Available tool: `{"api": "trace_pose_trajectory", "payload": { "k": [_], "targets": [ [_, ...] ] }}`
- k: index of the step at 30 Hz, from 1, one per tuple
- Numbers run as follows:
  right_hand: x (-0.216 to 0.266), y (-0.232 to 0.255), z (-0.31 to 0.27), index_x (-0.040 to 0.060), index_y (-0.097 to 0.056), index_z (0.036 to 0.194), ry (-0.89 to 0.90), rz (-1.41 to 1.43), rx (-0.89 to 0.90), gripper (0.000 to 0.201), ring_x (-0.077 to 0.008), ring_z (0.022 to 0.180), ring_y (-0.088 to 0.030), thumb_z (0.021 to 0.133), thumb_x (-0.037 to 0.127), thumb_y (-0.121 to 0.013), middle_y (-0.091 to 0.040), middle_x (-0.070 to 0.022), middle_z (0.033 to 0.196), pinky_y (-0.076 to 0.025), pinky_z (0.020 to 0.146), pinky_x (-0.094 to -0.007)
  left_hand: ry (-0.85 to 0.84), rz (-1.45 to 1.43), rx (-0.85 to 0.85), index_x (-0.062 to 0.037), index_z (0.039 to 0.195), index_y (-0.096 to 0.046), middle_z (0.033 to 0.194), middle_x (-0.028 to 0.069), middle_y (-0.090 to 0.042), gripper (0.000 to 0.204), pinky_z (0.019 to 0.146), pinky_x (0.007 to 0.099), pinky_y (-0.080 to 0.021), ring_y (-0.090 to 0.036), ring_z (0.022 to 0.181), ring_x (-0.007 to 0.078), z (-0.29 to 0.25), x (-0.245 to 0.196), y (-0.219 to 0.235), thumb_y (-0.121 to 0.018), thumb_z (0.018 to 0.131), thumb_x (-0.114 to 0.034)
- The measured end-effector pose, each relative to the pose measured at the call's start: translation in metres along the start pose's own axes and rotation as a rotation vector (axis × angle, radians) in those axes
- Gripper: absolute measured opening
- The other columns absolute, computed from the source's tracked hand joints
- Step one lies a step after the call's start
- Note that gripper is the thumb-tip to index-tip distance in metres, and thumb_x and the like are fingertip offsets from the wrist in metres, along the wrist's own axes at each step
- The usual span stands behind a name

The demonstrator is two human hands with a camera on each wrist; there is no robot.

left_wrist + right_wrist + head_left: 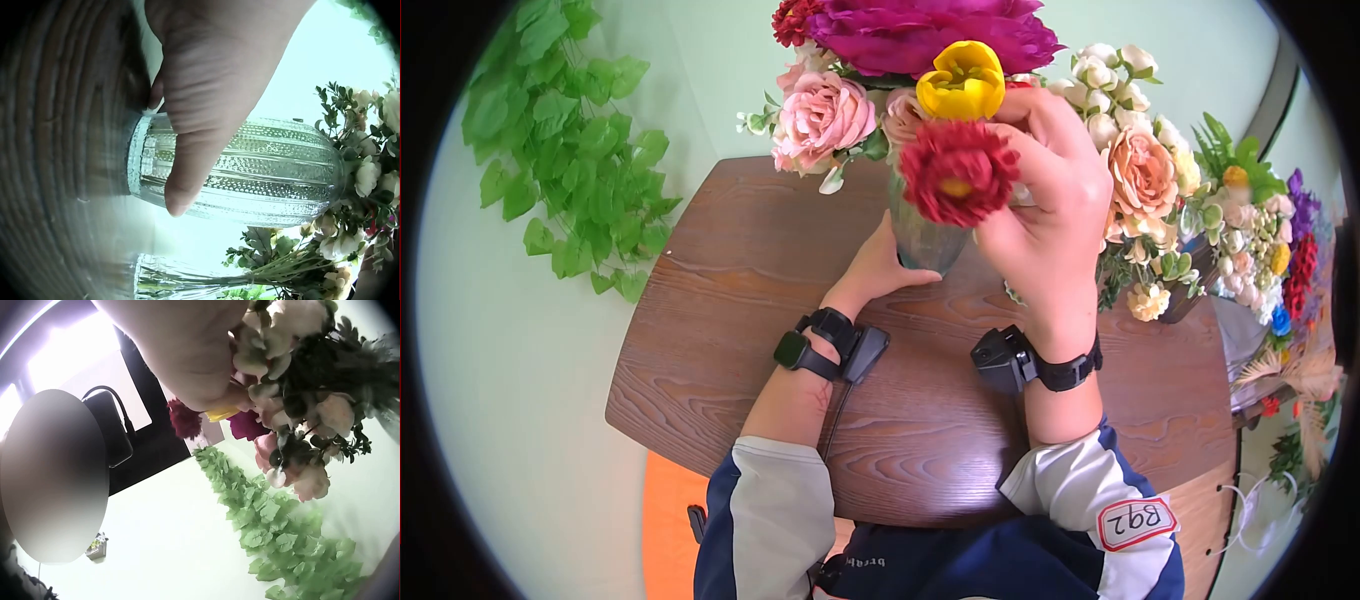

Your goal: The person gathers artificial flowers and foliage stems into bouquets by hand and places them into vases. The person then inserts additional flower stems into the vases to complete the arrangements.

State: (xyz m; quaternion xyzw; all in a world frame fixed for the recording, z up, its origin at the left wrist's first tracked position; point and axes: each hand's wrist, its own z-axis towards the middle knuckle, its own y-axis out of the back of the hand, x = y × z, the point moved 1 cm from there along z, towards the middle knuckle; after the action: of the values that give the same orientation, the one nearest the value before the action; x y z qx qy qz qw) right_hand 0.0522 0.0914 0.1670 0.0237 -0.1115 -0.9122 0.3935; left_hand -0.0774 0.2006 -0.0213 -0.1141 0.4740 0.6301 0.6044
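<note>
A ribbed glass vase (269, 172) stands on the wooden table with pink roses (825, 118), a large magenta bloom (940, 35), a yellow tulip (962, 82) and a dark red flower (960, 173) at its top. The left hand (885, 262) wraps round the vase low down, its thumb (187, 169) across the glass near the base. The right hand (1050, 200) is up among the blooms, fingers curled beside the red and yellow flowers; what its fingertips pinch is hidden behind petals. In the right wrist view the hand (194, 356) partly covers the flowers.
To the right on the table (730, 370) stands another arrangement with a peach rose (1142, 175) and white blooms. More colourful flowers (1280, 250) lie beyond the right edge. Green leaf vines (570, 150) hang on the left wall. A second glass vase (181, 278) shows in the left wrist view.
</note>
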Motion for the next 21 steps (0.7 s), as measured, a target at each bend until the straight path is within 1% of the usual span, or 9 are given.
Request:
{"api": "trace_pose_trajectory", "payload": {
  "k": [2,3,4,6,10,12,15,18,21],
  "targets": [
    [-0.004,0.001,0.004,0.0054,-0.061,0.071,0.187,-0.012,0.041,0.014,-0.0212,0.068,-0.054,0.059,-0.002,-0.061,-0.057,-0.0035,0.074,-0.044,0.056,-0.0317,0.000,-0.011,0.015,-0.0019,0.132,-0.027,0.125,0.0198,-0.045,0.099,0.097,0.0368,-0.036,-0.046,0.116,0.0315,0.001,0.005,-0.001,-0.084,0.055,-0.025],
    [-0.006,0.003,0.003,0.0041,-0.061,0.073,0.207,-0.042,0.083,0.017,-0.0213,0.069,-0.054,0.057,-0.003,-0.060,-0.058,-0.0039,0.074,-0.045,0.057,-0.0318,-0.002,-0.020,0.030,-0.0016,0.132,-0.026,0.125,0.0201,-0.045,0.100,0.098,0.0369,-0.035,-0.045,0.117,0.0319,0.001,0.008,-0.001,-0.084,0.054,-0.025],
    [-0.008,0.004,0.003,0.0041,-0.061,0.073,0.206,-0.041,0.084,0.017,-0.0213,0.069,-0.054,0.057,-0.003,-0.060,-0.058,-0.0039,0.074,-0.045,0.057,-0.0318,-0.001,-0.020,0.030,-0.0016,0.132,-0.026,0.125,0.0201,-0.045,0.100,0.098,0.0369,-0.035,-0.045,0.117,0.0319,0.001,0.011,-0.002,-0.084,0.054,-0.025],
    [-0.013,0.002,0.004,0.0035,-0.060,0.072,0.249,-0.096,0.069,0.018,-0.0218,0.069,-0.054,0.056,-0.003,-0.060,-0.058,-0.0041,0.073,-0.045,0.057,-0.0319,0.058,0.015,0.050,-0.0015,0.132,-0.027,0.125,0.0203,-0.044,0.099,0.098,0.0367,-0.035,-0.044,0.117,0.0323,0.000,0.012,-0.002,-0.084,0.054,-0.025],
    [-0.014,0.002,0.003,0.0031,-0.059,0.071,0.222,-0.111,0.060,0.015,-0.0229,0.068,-0.053,0.057,-0.003,-0.060,-0.058,-0.0045,0.072,-0.045,0.056,-0.0323,0.058,-0.048,0.049,-0.0012,0.131,-0.027,0.125,0.0204,-0.045,0.098,0.098,0.0364,-0.035,-0.044,0.118,0.0322,0.001,0.006,-0.001,-0.084,0.055,-0.024],
    [-0.010,0.004,0.002,0.0026,-0.058,0.070,0.101,-0.195,0.038,0.012,-0.0242,0.067,-0.052,0.059,-0.003,-0.060,-0.058,-0.0048,0.073,-0.043,0.058,-0.0341,0.027,-0.057,0.024,-0.0015,0.132,-0.026,0.125,0.0202,-0.045,0.098,0.097,0.0362,-0.035,-0.045,0.117,0.0317,0.001,0.006,-0.002,-0.083,0.055,-0.023],
    [-0.008,0.004,0.000,0.0020,-0.057,0.069,0.047,-0.269,-0.011,0.010,-0.0254,0.068,-0.051,0.061,-0.003,-0.060,-0.058,-0.0053,0.072,-0.042,0.060,-0.0357,0.081,-0.069,0.042,-0.0022,0.132,-0.026,0.125,0.0197,-0.046,0.098,0.097,0.0360,-0.036,-0.046,0.116,0.0313,0.001,0.001,0.000,-0.083,0.055,-0.022],
    [-0.008,0.003,-0.001,0.0026,-0.058,0.069,0.017,-0.219,0.005,0.009,-0.0253,0.070,-0.051,0.063,-0.003,-0.060,-0.058,-0.0051,0.072,-0.040,0.063,-0.0359,0.099,-0.090,0.051,-0.0027,0.133,-0.025,0.124,0.0192,-0.047,0.098,0.096,0.0357,-0.037,-0.046,0.116,0.0311,0.000,0.003,-0.001,-0.083,0.056,-0.022],
    [-0.005,0.004,-0.002,0.0044,-0.059,0.071,0.011,-0.253,0.049,0.009,-0.0253,0.071,-0.052,0.065,-0.001,-0.061,-0.058,-0.0053,0.072,-0.037,0.064,-0.0348,0.073,-0.073,0.032,-0.0026,0.132,-0.026,0.123,0.0192,-0.048,0.097,0.096,0.0357,-0.037,-0.047,0.115,0.0311,0.000,0.005,-0.002,-0.083,0.056,-0.022]
  ]
}}
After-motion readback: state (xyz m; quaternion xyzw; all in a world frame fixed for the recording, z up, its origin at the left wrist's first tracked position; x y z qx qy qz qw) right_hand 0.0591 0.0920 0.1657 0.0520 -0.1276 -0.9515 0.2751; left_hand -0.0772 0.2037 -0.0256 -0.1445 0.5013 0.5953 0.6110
